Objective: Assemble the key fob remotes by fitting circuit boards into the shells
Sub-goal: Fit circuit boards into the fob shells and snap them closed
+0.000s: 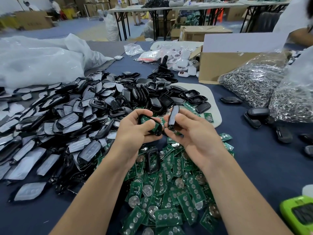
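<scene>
- Hands at work over a circuit-board heap, green boards with round silver battery holders piled on a dark blue surface.
- Just beyond the heap's far edge, the left hand has its grip closed around a black shell half; a green board shows inside it and the thumb lies across the board.
- Level with it, the right hand has its grip pinched on a black cover half, held on edge with fingers behind and thumb in front. The two pieces sit close together; whether they touch cannot be told.
- On the heap itself, under the wrists, lies an empty black frame.
- Left of the heap spreads a far larger shell pile, black pieces, many faced with pale film.
- Beyond the heap a white mat carries more black shells and a few loose boards.
- Right of the heap, several closed fobs lie apart on the cloth.
- Farther right and back stand clear ring bags full of metal rings, beside an open cardboard box.
- At the near right corner, well apart from the heap, sits a lime-green device, partly cut off by the frame.
- Far left of the heap, white plastic sacks are bunched up.
</scene>
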`<state>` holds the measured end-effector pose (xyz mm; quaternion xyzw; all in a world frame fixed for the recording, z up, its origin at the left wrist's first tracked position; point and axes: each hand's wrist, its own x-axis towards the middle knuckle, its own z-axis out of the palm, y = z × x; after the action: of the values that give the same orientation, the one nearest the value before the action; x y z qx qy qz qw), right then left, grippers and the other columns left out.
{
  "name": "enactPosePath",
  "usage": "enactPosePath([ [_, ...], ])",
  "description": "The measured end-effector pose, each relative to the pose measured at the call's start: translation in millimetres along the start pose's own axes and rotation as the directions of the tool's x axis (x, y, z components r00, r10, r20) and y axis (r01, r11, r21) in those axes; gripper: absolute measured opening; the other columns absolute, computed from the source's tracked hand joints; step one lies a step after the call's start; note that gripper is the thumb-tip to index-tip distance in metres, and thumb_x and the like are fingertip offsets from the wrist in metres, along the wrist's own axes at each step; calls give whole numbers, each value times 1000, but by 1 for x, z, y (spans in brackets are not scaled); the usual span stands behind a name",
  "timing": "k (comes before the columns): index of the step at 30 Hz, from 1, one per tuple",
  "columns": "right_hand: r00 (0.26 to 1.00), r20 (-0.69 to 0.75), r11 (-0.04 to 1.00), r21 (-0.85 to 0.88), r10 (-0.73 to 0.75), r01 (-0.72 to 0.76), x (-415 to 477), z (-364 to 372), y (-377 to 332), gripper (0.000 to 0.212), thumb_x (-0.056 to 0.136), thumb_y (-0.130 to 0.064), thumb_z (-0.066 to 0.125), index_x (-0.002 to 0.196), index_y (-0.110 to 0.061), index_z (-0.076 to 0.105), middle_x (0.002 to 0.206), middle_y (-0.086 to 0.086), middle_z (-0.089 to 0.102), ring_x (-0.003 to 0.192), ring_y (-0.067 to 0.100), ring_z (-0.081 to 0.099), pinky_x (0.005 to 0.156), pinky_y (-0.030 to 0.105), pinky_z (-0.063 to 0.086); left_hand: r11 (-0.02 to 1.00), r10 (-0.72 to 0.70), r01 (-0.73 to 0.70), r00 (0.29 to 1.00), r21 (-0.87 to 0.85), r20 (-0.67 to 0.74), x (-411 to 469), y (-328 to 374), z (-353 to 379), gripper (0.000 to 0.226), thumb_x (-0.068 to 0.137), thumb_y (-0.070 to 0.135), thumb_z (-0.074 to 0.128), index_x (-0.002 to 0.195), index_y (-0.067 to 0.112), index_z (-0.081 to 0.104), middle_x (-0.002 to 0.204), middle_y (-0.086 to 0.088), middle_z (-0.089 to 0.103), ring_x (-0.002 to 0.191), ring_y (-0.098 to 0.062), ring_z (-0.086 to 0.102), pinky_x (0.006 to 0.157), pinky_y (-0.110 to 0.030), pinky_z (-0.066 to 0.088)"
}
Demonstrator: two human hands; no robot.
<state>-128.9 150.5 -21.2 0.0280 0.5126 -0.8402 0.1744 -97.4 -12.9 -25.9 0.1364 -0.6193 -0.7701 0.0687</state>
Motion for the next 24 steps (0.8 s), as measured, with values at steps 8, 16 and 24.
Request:
enactPosePath([
  [8,990,97,995,-34,100,-97,-3,1,0,21,103,-3,57,115,-4,73,108,16,78,102,30,75,76,44,64,993,105,-106,994,-46,-23,-2,0,1,21,105,-2,52,102,15,64,100,-5,81,87,-18,78,67,-29,62],
  [16,969,206,970,174,134,-172,-7,5,-3,27,104,-1,54,130,-2,59,117,21,68,100,34,71,87,51,63,968,216,-222,974,120,59,-8,0,8,28,100,1,64,93,27,73,116,3,78,108,-29,74,93,-53,61],
  [24,983,136,970,194,123,-149,-3,3,-2,25,100,4,57,124,-3,61,115,19,69,112,35,64,82,42,65,954,240,-225,969,199,-53,-7,-2,6,29,95,2,70,100,28,81,91,-2,80,80,-12,73,74,-31,63],
])
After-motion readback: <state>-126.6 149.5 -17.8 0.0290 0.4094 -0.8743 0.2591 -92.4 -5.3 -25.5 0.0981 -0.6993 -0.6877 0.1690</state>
